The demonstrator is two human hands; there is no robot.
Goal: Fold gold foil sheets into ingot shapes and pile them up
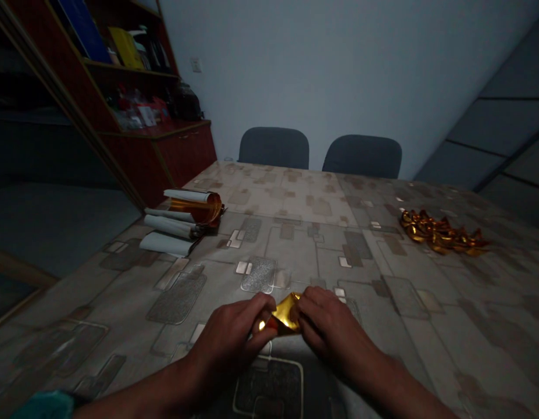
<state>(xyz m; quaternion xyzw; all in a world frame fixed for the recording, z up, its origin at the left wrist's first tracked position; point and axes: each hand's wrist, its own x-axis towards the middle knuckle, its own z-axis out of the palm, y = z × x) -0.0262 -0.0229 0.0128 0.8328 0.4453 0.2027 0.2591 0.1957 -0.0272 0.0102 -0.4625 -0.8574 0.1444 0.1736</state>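
Observation:
A small piece of shiny gold foil paper (285,315) sits just above the table's near edge, pinched from both sides. My left hand (234,340) grips its left side with curled fingers. My right hand (328,326) grips its right side, fingers bent over the foil. Both hands rest low on the patterned tablecloth (295,244).
Several folded gold foil pieces (441,234) lie in a heap at the right. At the left sit rolled sheets, white outside and gold inside (182,221). Two dark chairs (275,148) stand at the far edge. A red-brown shelf cabinet (134,99) stands at the left.

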